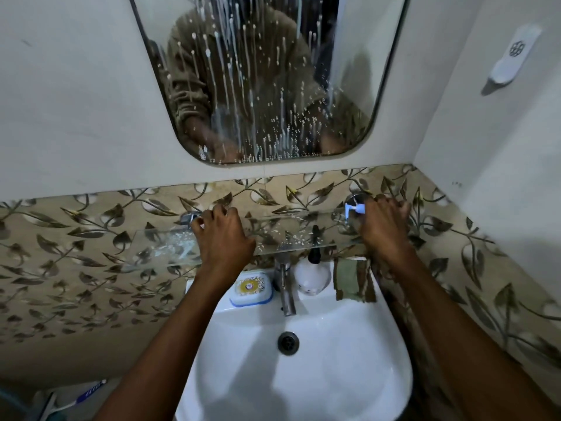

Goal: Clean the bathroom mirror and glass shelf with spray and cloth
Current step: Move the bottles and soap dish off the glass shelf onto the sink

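The mirror [261, 86] on the wall is streaked with white spray running down it. Below it the glass shelf [158, 247] carries foam and droplets. My left hand [223, 238] lies over the shelf's left part beside the chrome bracket [188, 218], its fingers curled at the rear edge. At the shelf's right end, by the other bracket [359, 197], my right hand [384, 227] grips the spray bottle, of which only the white and blue nozzle [353, 209] shows. A green and brown cloth [352, 279] hangs under that hand onto the basin rim.
A white basin [303, 369] sits below with a chrome tap [285, 287]. On its rim are a soap box [251, 288] and a white pump bottle [312, 276]. A white holder [513, 54] is on the right wall. A toothbrush [88, 393] lies lower left.
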